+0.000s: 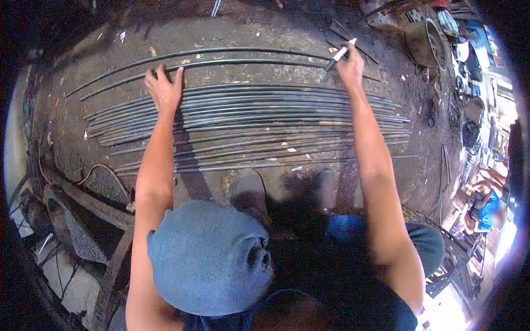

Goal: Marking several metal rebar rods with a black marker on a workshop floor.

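Observation:
Many long, thin dark metal rods (pixel 265 108) lie side by side across the floor in front of me. Beyond that group, two more rods lie apart; the nearer rod (pixel 243 62) passes under the fingertips of my left hand (pixel 164 91). Those fingers are spread, and the thumb lies against or just beside this rod; exact contact is hard to tell. My right hand (pixel 351 67) grips a white marker (pixel 341 53) whose dark end points down toward the rods' right part. The farther rod (pixel 221 49) runs beyond my left hand.
My shoes (pixel 248 190) stand at the near edge of the rods. To the left is a rusty metal frame (pixel 105 204). A large round metal drum (pixel 426 44) and assorted clutter stand at the far right, where another person in blue (pixel 486 212) sits.

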